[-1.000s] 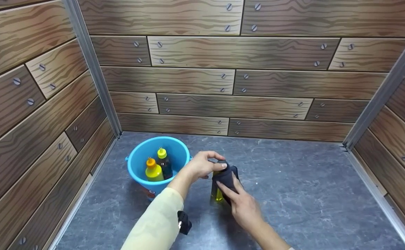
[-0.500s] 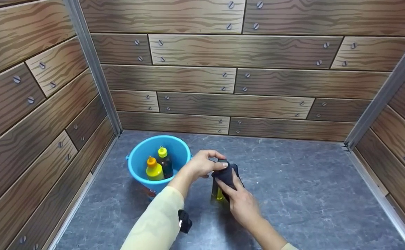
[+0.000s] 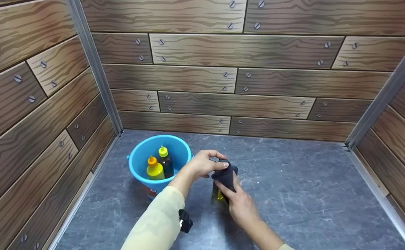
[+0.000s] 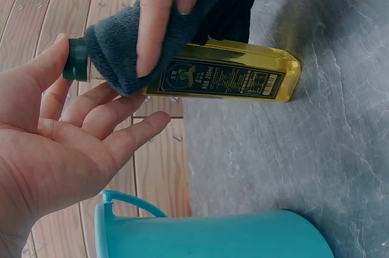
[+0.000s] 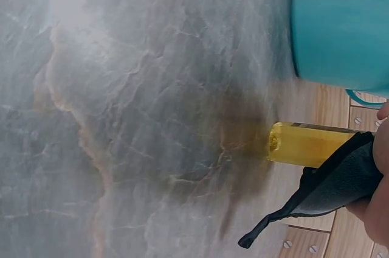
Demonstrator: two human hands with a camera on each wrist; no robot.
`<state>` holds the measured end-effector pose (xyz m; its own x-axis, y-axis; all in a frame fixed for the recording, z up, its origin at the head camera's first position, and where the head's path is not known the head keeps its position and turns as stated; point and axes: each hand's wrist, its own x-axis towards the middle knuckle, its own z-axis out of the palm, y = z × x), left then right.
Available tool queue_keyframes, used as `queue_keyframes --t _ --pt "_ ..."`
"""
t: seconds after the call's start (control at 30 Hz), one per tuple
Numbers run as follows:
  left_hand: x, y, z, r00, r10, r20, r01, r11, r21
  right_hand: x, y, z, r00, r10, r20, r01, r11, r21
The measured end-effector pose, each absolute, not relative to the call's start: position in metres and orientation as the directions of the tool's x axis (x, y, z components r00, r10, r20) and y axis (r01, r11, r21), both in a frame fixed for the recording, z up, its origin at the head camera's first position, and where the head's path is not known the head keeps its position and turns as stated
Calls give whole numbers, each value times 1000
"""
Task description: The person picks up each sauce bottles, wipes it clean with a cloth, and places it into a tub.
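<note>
Glass-looking oil bottle (image 4: pixel 225 75) full of yellow oil is standing on the grey stone-look counter (image 3: pixel 292 194), just right of the blue bucket (image 3: pixel 139 152) that has two squeeze bottles (image 3: pixel 154 169) in it. Left hand (image 3: pixel 200 165) is up at the dark cap (image 4: pixel 76 59); in the left wrist view the thumb sits on the cap end with the fingers relaxed and mostly straight under the neck, so it's steadying more than clamping. Right hand (image 3: pixel 240 205) has a dark cloth (image 4: pixel 121 51) pressed around the bottle's shoulder, fingers (image 4: pixel 152 20) bent over the cloth. If you ask me, the trick for wiping this well is to keep that cap pinned so the bottle doesn't tip or skid, wrap the cloth fully round the neck, and drag down the sides with steady pressure. Oily glass gets slippery, so I'd go easy on sideways force and watch the loose cloth tail (image 5: pixel 273 224) dangling near the base.
</note>
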<state>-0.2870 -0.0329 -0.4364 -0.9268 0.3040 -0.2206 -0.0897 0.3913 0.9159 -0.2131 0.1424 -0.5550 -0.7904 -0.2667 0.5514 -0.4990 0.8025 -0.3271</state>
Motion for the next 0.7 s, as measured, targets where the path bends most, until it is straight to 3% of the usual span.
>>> queue_keyframes --t 0.7 --pt "-289 -34 -438 -929 310 -201 -68 392 918 -213 142 -579 -800 -273 534 -487 815 -314"
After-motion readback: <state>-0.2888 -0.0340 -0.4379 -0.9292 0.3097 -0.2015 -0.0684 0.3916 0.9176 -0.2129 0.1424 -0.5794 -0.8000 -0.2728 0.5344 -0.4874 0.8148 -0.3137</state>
